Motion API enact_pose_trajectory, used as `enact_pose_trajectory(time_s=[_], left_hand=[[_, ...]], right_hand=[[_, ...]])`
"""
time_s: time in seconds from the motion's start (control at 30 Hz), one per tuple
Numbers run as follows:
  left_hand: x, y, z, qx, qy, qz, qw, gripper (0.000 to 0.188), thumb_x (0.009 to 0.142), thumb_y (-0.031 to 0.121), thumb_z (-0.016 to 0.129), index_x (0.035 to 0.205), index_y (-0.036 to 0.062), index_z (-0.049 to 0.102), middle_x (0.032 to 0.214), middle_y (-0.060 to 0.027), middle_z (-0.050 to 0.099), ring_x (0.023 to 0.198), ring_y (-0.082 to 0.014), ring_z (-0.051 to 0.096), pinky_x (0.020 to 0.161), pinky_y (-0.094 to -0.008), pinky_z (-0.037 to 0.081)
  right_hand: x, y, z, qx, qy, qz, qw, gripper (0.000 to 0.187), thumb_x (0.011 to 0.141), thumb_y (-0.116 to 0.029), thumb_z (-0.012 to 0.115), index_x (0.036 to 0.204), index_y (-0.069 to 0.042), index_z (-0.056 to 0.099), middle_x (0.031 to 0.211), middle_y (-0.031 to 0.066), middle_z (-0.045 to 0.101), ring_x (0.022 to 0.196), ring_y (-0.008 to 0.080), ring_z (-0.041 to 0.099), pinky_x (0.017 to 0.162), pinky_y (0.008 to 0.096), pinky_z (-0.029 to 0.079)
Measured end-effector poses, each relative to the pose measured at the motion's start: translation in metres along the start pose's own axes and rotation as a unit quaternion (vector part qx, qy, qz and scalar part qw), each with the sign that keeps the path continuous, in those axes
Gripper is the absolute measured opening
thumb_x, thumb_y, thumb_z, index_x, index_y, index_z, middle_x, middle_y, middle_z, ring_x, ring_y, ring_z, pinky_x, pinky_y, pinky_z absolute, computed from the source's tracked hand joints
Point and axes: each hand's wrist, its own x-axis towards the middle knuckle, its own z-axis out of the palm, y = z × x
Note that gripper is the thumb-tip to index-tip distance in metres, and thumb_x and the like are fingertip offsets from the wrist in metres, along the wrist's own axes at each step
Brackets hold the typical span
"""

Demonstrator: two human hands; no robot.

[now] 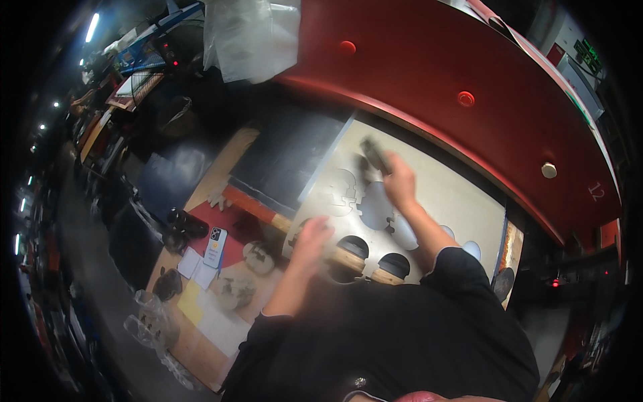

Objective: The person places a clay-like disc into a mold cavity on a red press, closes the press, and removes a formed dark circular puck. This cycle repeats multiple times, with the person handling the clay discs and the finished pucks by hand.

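A pale cream sheet [455, 181] lies on the work surface before me, with curved cut outlines [338, 191] and a dark rounded opening [376, 206] in it. Above the sheet's far part, my right hand [400, 181] is closed on a dark, thick-edged cutting die [376, 155], blurred by motion. My left hand [312, 242] is over the sheet's near left edge; its fingers are smeared, so what they hold cannot be made out. Close to my body stand two round-ended dies [349, 260] with wooden-looking sides.
A red machine beam [395, 67] with a red button [466, 99] spans the far side. Left of the sheet is a dark flat plate [284, 154]. A side table [201, 315] carries a phone [214, 248], papers and several odd-shaped pieces. A clear plastic bag [251, 40] hangs at the back.
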Motion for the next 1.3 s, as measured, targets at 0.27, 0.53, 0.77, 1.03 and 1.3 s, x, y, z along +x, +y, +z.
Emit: enact_pose_trajectory(time_s=[0.27,0.53,0.77,1.03,1.3], left_hand=[[0.025,0.014,-0.003,-0.168,-0.134,0.017,0.976,0.052,0.086,0.007,0.057,0.135,0.0140,0.043,0.087,0.0029,0.053,0.076,-0.0082,0.048,0.069,-0.0231,0.039],[0.035,0.019,0.001,-0.197,-0.220,0.051,0.954,0.052,0.086,0.011,0.055,0.136,0.0140,0.042,0.127,-0.0072,0.055,0.083,-0.0101,0.051,0.068,-0.0230,0.040],[0.036,0.006,-0.013,-0.178,-0.131,-0.006,0.975,0.040,0.092,0.013,0.050,0.132,0.0105,0.045,0.124,-0.0089,0.057,0.085,-0.0123,0.052,0.069,-0.0251,0.040],[-0.005,0.030,0.032,0.518,0.118,0.173,0.829,0.053,0.084,0.015,0.071,0.130,0.0013,0.047,0.116,-0.0102,0.060,0.104,-0.0224,0.058,0.086,-0.0349,0.049],[0.066,-0.012,0.161,0.016,-0.221,0.103,0.970,0.075,0.082,0.000,0.069,0.146,0.0073,0.030,0.136,-0.0181,0.045,0.120,-0.0225,0.050,0.101,-0.0339,0.042]], right_hand=[[-0.035,-0.044,0.012,-0.011,-0.192,-0.181,0.964,0.049,0.073,-0.026,0.074,0.117,-0.008,0.061,0.120,0.0123,0.065,0.108,0.0333,0.063,0.089,0.0403,0.052],[-0.027,-0.023,0.013,0.003,-0.158,-0.193,0.968,0.035,0.082,-0.023,0.070,0.111,-0.007,0.061,0.094,0.0149,0.069,0.086,0.0342,0.067,0.073,0.0422,0.054],[-0.006,0.013,-0.007,0.186,0.049,0.144,0.971,0.024,0.097,-0.022,0.055,0.108,-0.001,0.058,0.075,0.0149,0.065,0.068,0.0278,0.065,0.064,0.0370,0.052],[-0.041,0.041,-0.117,0.452,0.070,0.243,0.856,0.029,0.103,-0.022,0.047,0.122,0.000,0.049,0.102,0.0069,0.063,0.083,0.0113,0.061,0.073,0.0281,0.052],[-0.112,0.057,-0.142,0.529,0.026,0.262,0.807,0.026,0.102,-0.018,0.048,0.123,-0.002,0.049,0.112,0.0071,0.062,0.097,0.0141,0.060,0.086,0.0292,0.049]])
